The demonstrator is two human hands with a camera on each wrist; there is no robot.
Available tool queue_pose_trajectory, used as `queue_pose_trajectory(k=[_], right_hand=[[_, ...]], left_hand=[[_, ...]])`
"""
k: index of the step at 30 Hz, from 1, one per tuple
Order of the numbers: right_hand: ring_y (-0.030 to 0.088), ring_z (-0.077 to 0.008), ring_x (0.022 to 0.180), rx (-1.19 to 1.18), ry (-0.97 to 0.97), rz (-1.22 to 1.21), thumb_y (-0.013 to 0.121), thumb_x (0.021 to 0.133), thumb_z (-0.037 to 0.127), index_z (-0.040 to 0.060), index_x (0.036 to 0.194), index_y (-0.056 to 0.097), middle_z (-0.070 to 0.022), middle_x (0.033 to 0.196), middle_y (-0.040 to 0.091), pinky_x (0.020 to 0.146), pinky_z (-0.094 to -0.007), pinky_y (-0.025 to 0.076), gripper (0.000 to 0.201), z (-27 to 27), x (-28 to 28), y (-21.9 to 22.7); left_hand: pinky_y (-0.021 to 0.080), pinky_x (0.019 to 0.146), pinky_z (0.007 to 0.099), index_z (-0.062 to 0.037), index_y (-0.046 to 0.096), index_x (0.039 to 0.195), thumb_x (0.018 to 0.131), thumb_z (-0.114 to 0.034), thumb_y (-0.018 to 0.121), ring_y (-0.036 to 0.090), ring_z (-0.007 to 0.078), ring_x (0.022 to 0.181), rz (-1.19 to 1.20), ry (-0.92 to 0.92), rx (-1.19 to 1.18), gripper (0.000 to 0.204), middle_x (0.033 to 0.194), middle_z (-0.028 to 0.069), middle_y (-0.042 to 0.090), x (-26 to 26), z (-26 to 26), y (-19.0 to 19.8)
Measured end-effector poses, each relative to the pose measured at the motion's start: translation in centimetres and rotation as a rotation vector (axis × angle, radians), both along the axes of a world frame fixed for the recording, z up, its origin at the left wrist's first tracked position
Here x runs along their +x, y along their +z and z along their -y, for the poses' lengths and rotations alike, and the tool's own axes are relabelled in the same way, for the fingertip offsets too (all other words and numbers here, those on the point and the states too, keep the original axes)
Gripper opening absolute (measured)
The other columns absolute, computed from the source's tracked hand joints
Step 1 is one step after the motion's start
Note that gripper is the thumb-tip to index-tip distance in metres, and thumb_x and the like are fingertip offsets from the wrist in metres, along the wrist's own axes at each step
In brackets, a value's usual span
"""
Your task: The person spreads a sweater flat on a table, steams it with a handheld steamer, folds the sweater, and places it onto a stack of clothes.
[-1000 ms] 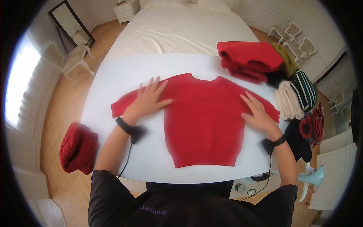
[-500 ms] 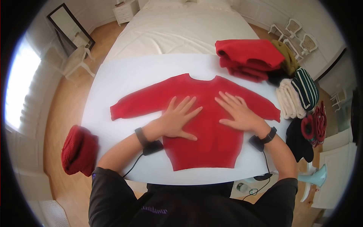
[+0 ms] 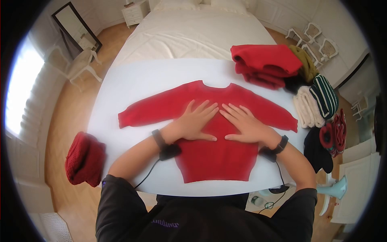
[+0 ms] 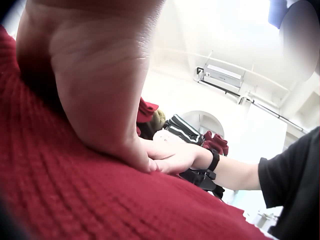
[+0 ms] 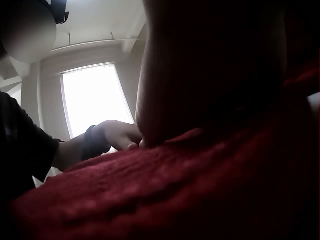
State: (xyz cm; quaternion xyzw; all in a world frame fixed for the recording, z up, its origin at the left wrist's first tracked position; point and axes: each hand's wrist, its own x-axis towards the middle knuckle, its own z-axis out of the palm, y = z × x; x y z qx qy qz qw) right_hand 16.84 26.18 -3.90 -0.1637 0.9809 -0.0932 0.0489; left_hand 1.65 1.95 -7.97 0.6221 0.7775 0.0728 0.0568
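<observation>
Your left hand (image 3: pixel 194 125) and right hand (image 3: pixel 247 126) lie on the sweater (image 3: pixel 217 163), fingers straight and spread; only the head view shows the bed (image 3: pixel 197 30) beyond it

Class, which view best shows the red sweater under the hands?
The head view: the red sweater lies spread out, its neckline, both sleeves and hem visible, though the left hand and right hand cover part. The left wrist view shows only a close-up of ridged knit; the right wrist view, a dark, blurry stretch.
</observation>
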Motion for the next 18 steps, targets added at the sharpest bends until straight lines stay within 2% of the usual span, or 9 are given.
queue_pose_trajectory(k=[2,4,6,9,15,18], right_hand=[[0.023,-0.0401,0.161,0.011,0.008,0.039,0.066,0.100,0.052,0.0068,0.168,0.029,-0.0252,0.174,0.023,0.131,-0.0541,0.016,0.089,0.2,0.7,0.6],[0.021,-0.0388,0.162,0.034,0.010,0.014,0.058,0.102,0.063,0.0092,0.169,0.029,-0.0242,0.175,0.022,0.131,-0.0544,0.016,0.091,1.2,2.2,0.7],[0.020,-0.0405,0.162,0.001,0.084,0.070,0.056,0.103,0.064,0.0112,0.170,0.028,-0.0260,0.174,0.021,0.131,-0.0561,0.015,0.089,2.7,4.4,1.0],[0.019,-0.0385,0.163,0.092,0.083,0.031,0.053,0.104,0.064,0.0140,0.170,0.029,-0.0240,0.175,0.020,0.131,-0.0576,0.014,0.086,4.3,7.5,-0.6],[0.020,-0.0384,0.163,0.080,0.139,0.081,0.054,0.102,0.069,0.0173,0.170,0.031,-0.0234,0.176,0.019,0.130,-0.0588,0.016,0.088,3.2,8.4,-0.2],[0.021,-0.0369,0.163,0.013,0.116,0.073,0.054,0.100,0.073,0.0174,0.169,0.032,-0.0218,0.176,0.020,0.130,-0.0579,0.017,0.092,3.4,8.6,0.5]], left_hand=[[0.012,0.126,0.0720,-0.0059,0.023,0.170,0.088,-0.086,0.057,0.013,0.0404,0.164,0.019,-0.025,0.046,0.119,0.178,0.0162,0.019,0.0,0.3,0.0],[0.012,0.126,0.0721,-0.0068,0.024,0.170,0.088,-0.087,0.057,0.014,0.0413,0.164,-0.033,-0.012,0.032,0.118,0.177,0.0173,0.019,1.4,1.3,0.0],[0.012,0.126,0.0723,-0.0077,0.026,0.170,0.088,-0.087,0.056,0.014,0.0423,0.164,-0.075,0.004,0.017,0.118,0.177,0.0184,0.019,3.4,2.9,0.3],[0.014,0.125,0.0723,-0.0113,0.030,0.169,0.089,-0.086,0.056,0.019,0.0429,0.163,-0.064,-0.109,0.060,0.113,0.176,0.0206,0.022,6.0,5.8,0.0],[0.016,0.125,0.0723,-0.0138,0.032,0.169,0.088,-0.086,0.058,0.020,0.0434,0.162,-0.023,-0.156,0.057,0.112,0.176,0.0211,0.022,5.8,7.0,1.0],[0.016,0.126,0.0704,-0.0146,0.033,0.169,0.087,-0.086,0.060,0.021,0.0418,0.162,-0.030,-0.108,0.006,0.112,0.175,0.0207,0.024,7.0,7.6,2.1]])
